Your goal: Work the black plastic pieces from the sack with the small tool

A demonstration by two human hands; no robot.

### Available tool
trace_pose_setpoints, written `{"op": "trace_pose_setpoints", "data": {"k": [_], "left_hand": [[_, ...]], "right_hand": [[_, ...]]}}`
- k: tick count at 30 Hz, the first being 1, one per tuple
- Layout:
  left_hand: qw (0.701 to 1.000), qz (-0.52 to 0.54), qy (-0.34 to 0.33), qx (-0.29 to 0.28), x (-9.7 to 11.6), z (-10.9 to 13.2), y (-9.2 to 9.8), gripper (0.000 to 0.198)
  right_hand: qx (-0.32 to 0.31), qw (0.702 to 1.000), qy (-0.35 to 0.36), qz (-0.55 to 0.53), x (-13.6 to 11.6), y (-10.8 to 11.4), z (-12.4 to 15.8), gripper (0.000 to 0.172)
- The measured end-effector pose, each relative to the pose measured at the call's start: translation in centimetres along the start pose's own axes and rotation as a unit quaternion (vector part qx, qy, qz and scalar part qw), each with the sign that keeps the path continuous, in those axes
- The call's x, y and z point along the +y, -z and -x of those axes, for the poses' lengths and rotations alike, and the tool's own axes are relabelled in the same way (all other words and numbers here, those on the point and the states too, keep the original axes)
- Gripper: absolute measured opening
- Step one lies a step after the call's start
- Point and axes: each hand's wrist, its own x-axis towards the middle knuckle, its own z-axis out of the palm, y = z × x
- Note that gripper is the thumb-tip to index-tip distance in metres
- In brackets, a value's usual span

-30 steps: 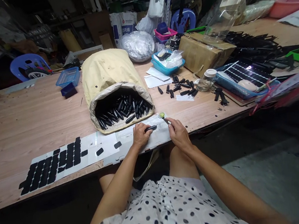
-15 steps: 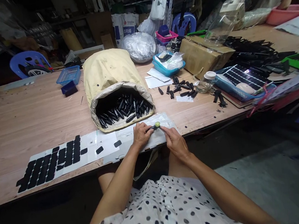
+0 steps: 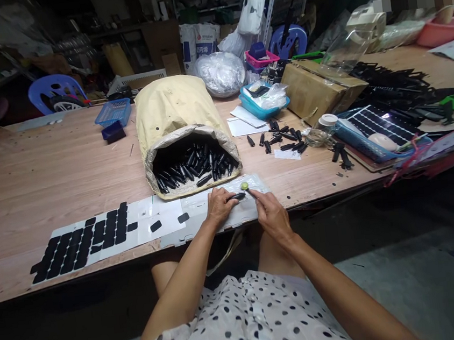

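My left hand point(image 3: 219, 206) is closed round a small black plastic piece point(image 3: 238, 196) at the table's front edge. My right hand point(image 3: 271, 214) pinches a thin tool with a round green tip point(image 3: 245, 186), and that tip touches the end of the black piece. Both hands rest over a clear plastic sheet point(image 3: 251, 210). Just behind them lies a tan sack point(image 3: 179, 126) on its side, its open mouth full of several black pieces point(image 3: 194, 168). To the left, a white backing sheet point(image 3: 108, 236) carries rows of black stickers point(image 3: 81, 247).
More black pieces point(image 3: 282, 137) lie scattered right of the sack, next to a glass jar point(image 3: 320, 130). A cardboard box point(image 3: 321, 87), blue trays point(image 3: 263, 104) and black frames point(image 3: 396, 84) fill the right side. A small blue basket point(image 3: 113, 112) stands at the back left.
The green-tipped tool in my right hand came left from beside the black piece until its tip met the piece's end. My left hand kept its hold. The camera shifted slightly.
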Motion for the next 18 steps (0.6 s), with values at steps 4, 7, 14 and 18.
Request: {"op": "trace_pose_setpoints", "data": {"k": [4, 7, 14, 18], "left_hand": [[1.0, 0.004, 0.008, 0.0, 0.0, -0.1, -0.3, 0.017], [1.0, 0.003, 0.013, 0.0, 0.0, -0.1, -0.5, 0.018], [1.0, 0.007, 0.01, -0.012, -0.1, 0.0, -0.6, 0.018], [1.0, 0.003, -0.002, 0.003, 0.0, 0.1, -0.7, 0.017]], "right_hand": [[0.034, 0.999, 0.009, -0.021, 0.5, 0.9, -1.3, 0.044], [0.017, 0.998, 0.048, -0.04, 0.4, 0.4, -0.3, 0.043], [0.013, 0.998, 0.048, -0.026, 1.5, -1.2, 0.6, 0.043], [0.048, 0.997, 0.002, 0.056, 4.0, -0.8, -3.1, 0.042]]}}
